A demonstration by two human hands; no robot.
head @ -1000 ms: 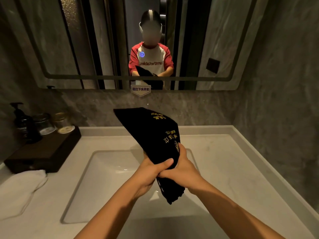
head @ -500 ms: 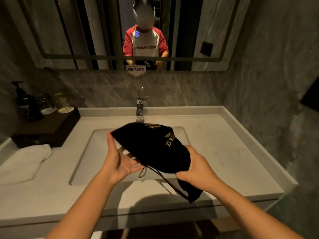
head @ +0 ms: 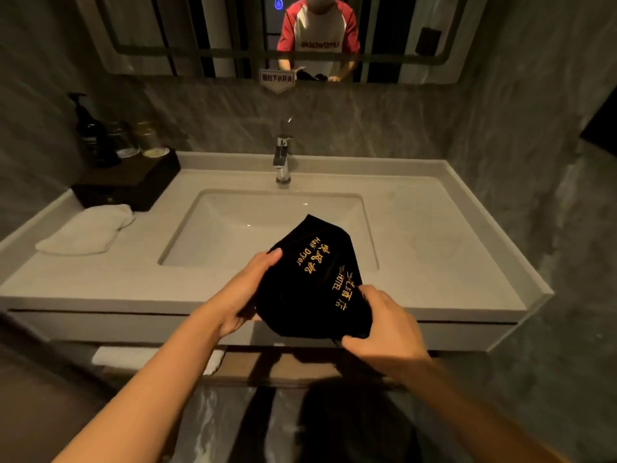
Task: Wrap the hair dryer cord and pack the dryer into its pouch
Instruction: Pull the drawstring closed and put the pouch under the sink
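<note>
Black velvet-like pouch point(head: 314, 285) w/ gold embroidery: "Hair Dryer" in Latin letters beside a row of Chinese characters, then "HOTEL" w/ more characters nearer the right hand. It bulges as if full; contents can't be seen. Both hands hold it in the air just in front of the desk point(head: 434, 255) edge, its far tip over the near part of the sink basin point(head: 253, 212).

Left hand point(head: 245, 295): grip closed on the pouch's left side, thumb on top near the "Hair Dryer" text, fingers underneath. Right hand point(head: 384, 329): grip closed on the near right end, fingers curled over the fabric; whether the mouth of the pouch is there, can't tell.

Farther out on the desk, left: folded white towel point(head: 83, 233), then a dark box point(head: 130, 185) carrying a pump bottle point(head: 90, 135) and two lidded jars point(head: 140, 142). Chrome faucet point(head: 283, 158) at the back centre of the sink. Above it a small sign point(head: 277, 80) w/ Chinese characters on the mirror's point(head: 187, 38) lower edge. The mirror shows the person in a red-and-white shirt w/ reversed lettering, not legible.
</note>
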